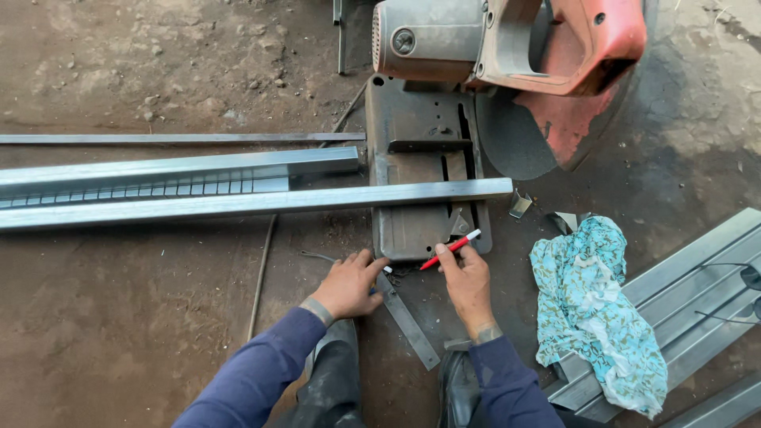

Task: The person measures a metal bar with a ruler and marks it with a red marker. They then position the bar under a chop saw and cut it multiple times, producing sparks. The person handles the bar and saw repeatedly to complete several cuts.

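Observation:
My right hand holds a red pen with a white cap, its tip near the front edge of the saw base. My left hand presses down on a flat metal strip lying on the ground, fingers curled over its upper end. A long square steel tube lies across the saw base just beyond both hands. Above it hangs the red and grey chop saw with its dark cutting disc.
More steel tubes and a thin bar lie at the left. A patterned turquoise cloth rests on stacked steel sections at the right. A cable runs over the dirt floor. My shoes are below.

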